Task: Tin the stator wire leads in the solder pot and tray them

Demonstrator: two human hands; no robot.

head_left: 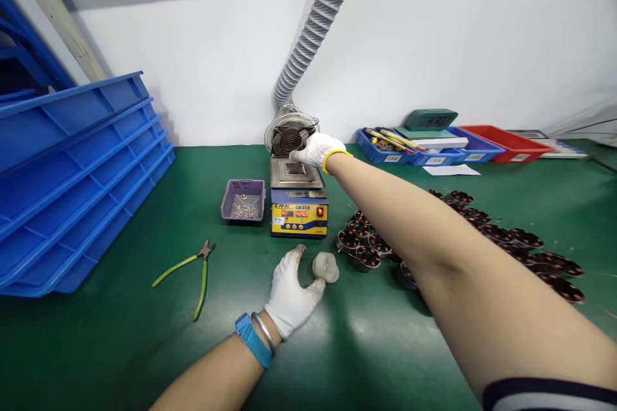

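Note:
My left hand [290, 294], in a white glove, rests on the green mat and grips a small whitish lump [326, 267] between thumb and fingers. In front of it stands a blue and yellow solder pot [299, 208] with a red digital display. My right hand [315, 149], also gloved, reaches far forward over the pot's metal top, its fingertips at the back edge next to the round wire fan guard [290, 136]. What the fingertips pinch, if anything, is too small to tell.
A grey ribbed extraction hose [313, 26] rises behind the pot. A purple tray [243, 200] with small metal bits sits left of it, green-handled cutters [193, 270] lie further left, stacked blue crates [72, 173] beyond. Several copper-wound stators [366, 247] spread right; blue and red bins [434, 144] at back.

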